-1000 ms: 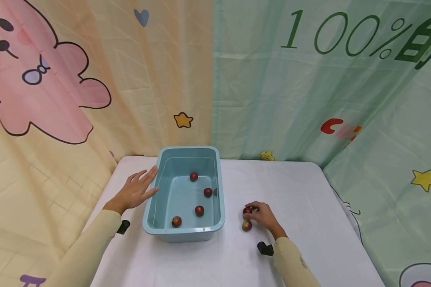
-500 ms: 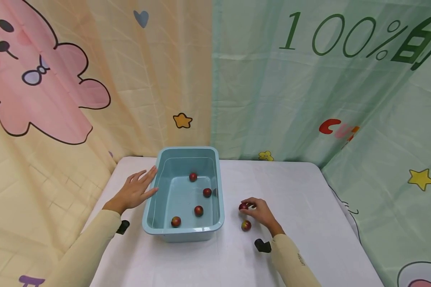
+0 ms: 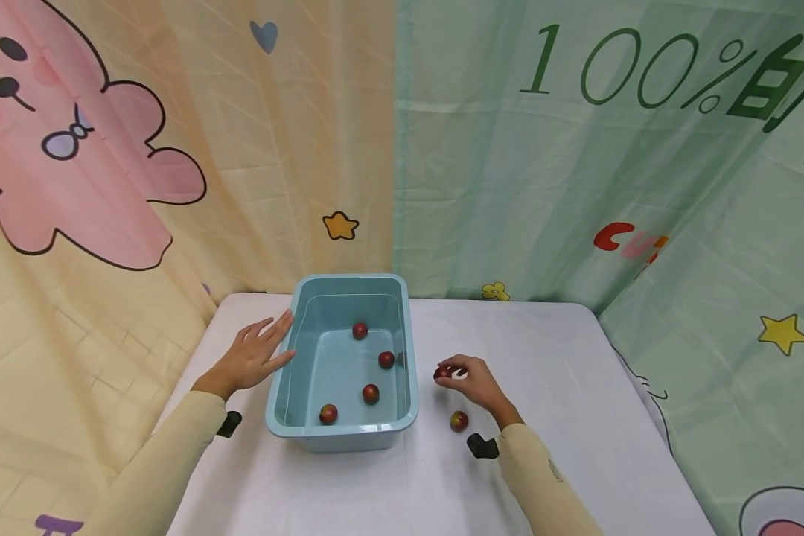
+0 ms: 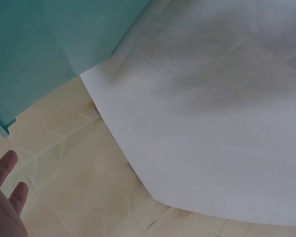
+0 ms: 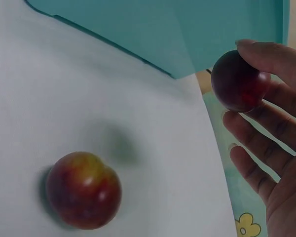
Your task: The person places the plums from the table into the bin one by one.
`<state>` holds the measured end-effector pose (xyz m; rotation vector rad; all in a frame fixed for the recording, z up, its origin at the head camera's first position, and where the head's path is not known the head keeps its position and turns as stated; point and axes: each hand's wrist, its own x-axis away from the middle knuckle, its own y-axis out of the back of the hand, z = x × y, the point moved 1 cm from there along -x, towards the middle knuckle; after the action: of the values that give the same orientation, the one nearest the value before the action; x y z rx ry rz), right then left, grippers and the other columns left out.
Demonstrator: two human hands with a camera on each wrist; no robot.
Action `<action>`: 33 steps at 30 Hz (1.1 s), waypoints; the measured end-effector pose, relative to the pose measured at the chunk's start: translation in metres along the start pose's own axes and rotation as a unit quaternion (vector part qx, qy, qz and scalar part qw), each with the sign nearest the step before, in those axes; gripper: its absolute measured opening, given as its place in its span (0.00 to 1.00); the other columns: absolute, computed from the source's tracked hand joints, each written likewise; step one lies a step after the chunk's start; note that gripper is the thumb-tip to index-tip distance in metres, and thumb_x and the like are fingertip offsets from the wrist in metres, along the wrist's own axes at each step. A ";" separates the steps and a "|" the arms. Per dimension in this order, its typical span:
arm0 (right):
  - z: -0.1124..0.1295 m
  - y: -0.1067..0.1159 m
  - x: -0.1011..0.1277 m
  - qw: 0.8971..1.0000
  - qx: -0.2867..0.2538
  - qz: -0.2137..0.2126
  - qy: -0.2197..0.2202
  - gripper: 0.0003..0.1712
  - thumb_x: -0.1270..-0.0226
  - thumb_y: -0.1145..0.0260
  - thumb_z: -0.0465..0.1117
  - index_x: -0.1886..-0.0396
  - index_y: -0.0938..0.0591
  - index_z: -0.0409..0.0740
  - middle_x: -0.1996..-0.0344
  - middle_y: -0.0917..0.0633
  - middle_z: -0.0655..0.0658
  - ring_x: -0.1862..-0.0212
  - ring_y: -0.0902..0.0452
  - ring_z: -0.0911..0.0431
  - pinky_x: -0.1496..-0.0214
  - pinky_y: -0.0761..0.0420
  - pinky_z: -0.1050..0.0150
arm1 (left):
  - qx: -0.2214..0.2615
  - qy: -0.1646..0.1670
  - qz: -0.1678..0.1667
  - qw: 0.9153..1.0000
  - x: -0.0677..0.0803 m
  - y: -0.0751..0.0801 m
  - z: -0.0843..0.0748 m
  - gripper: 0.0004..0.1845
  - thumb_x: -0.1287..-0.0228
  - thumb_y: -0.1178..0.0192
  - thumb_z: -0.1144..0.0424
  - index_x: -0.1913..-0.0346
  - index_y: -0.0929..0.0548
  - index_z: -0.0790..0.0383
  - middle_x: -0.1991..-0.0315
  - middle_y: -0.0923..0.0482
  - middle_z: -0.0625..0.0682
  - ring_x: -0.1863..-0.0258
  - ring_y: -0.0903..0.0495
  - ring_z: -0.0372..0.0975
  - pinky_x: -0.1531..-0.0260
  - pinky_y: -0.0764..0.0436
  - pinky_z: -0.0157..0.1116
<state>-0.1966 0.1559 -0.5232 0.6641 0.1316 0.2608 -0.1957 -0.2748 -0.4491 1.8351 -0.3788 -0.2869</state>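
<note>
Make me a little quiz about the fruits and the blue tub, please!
1. How many fruits lie inside the blue tub?
2. True or false: the left hand holds a fruit.
3. Which fruit does the right hand pinch: A, the dark red fruit, or B, the red-yellow fruit on the table?

Key: 1. Four. 2. False; it rests flat beside the tub. 3. A.

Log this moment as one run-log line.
right hand: pinches plum | left hand: flat against tub | one plum on table
</note>
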 end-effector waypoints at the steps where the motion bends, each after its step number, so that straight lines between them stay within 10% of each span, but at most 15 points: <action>1: 0.003 0.000 -0.001 1.000 -0.001 0.000 0.001 0.20 0.41 0.27 0.44 0.52 0.16 0.40 0.60 0.15 0.50 0.56 0.22 0.54 0.50 0.20 0.54 | 0.002 0.000 0.000 1.000 0.000 0.000 0.000 0.41 0.29 0.53 0.45 0.24 0.54 0.63 0.24 0.54 0.60 0.28 0.54 0.60 0.33 0.58 0.62; 33: 0.077 0.031 -0.041 0.995 -0.014 0.021 0.096 0.19 0.41 0.28 0.47 0.52 0.15 0.43 0.61 0.15 0.48 0.57 0.21 0.52 0.50 0.20 0.49 | -0.001 -0.004 0.002 1.000 0.001 0.003 0.000 0.41 0.29 0.54 0.43 0.24 0.54 0.63 0.23 0.55 0.59 0.27 0.55 0.59 0.32 0.59 0.61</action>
<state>-0.2264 0.1218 -0.4422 0.6146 0.2971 0.3664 -0.1951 -0.2760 -0.4466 1.8307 -0.3872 -0.2911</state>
